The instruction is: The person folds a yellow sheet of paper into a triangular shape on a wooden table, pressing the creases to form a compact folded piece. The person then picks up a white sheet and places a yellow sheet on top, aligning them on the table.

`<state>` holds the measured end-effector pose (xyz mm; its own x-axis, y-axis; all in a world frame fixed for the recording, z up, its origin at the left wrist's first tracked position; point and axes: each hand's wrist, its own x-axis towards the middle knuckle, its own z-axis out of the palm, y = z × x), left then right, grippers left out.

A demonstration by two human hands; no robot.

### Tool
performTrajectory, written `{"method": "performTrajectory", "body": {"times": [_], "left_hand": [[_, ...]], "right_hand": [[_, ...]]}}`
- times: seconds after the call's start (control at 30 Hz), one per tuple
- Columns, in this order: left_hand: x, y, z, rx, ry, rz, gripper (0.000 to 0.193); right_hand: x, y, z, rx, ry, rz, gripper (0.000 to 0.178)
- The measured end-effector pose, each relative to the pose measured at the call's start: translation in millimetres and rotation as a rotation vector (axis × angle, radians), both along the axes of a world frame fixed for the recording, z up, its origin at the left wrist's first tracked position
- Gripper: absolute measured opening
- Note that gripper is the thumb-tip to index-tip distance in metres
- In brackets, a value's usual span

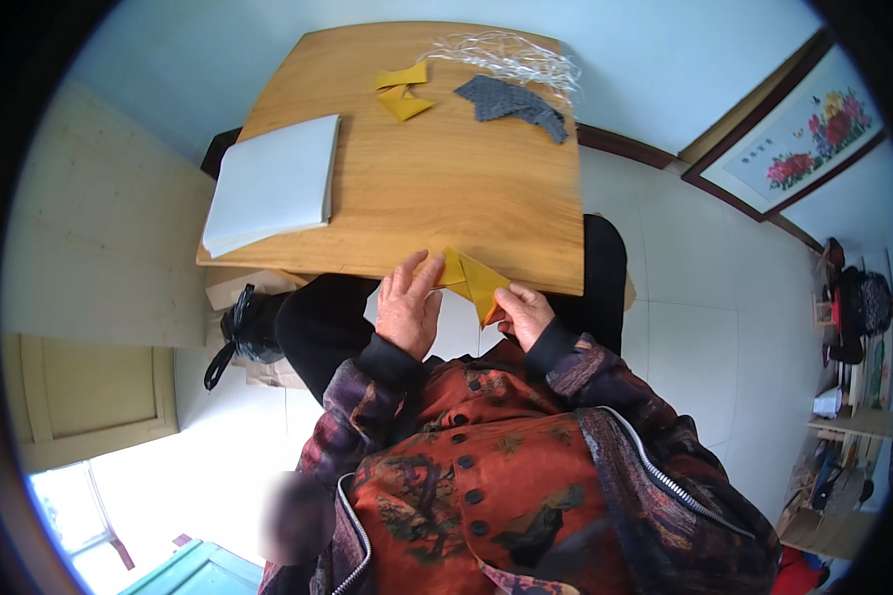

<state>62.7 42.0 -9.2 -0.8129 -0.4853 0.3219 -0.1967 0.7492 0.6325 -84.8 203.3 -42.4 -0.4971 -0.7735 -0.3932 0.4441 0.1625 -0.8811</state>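
Pale tiled floor, light blue walls, a framed flower picture (802, 139) leaning off to the right. A wooden worktop (437, 178) fills the middle of my view.

At its near edge sits the yellow paper (471, 281), already creased into a pointed shape, half on the wood and half overhanging toward the lap. My left hand (407, 307) lies fingers flat on its left part, pressing it down. My right hand (524, 313) pinches the lower right corner between thumb and fingers, so that hand is closed on the sheet.

I judge the paper light and thin, and stiff enough to hold a crease. Likely it slides easily on the smooth wood, so the pressing hand matters. It probably tears or dents if pulled hard. Corners and folded edges look like the best places to grip.

Further back: a stack of white sheets (273, 183) at left, two more folded yellow pieces (403, 91), some grey folded pieces (514, 103) and a tangle of pale string (506, 52) at the far edge. A black bag (240, 332) hangs below the worktop on the left.
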Motion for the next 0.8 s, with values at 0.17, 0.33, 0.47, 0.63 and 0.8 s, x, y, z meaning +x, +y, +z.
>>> {"method": "performTrajectory", "body": {"times": [0.17,0.33,0.47,0.63,0.8], "left_hand": [[19.7,-21.2,-4.3,0.899,0.298,-0.042,0.044],[39.9,-28.4,-13.6,1.307,0.318,-0.108,0.033],[49.6,-26.8,-12.7,1.321,0.290,-0.058,0.024],[53.8,-24.2,-2.5,1.329,0.297,-0.063,0.023],[52.9,-21.5,2.3,1.273,0.284,0.048,0.022]], "right_hand": [[-9.3,-14.2,12.9,-0.087,0.120,0.307,0.028],[-5.5,-34.5,25.0,-0.090,0.228,0.536,0.024],[12.9,-44.2,30.9,-0.121,0.255,0.385,0.025],[23.2,-46.3,35.3,-0.183,0.244,0.345,0.023],[26.6,-47.3,36.0,-0.201,0.205,0.320,0.017]]}}
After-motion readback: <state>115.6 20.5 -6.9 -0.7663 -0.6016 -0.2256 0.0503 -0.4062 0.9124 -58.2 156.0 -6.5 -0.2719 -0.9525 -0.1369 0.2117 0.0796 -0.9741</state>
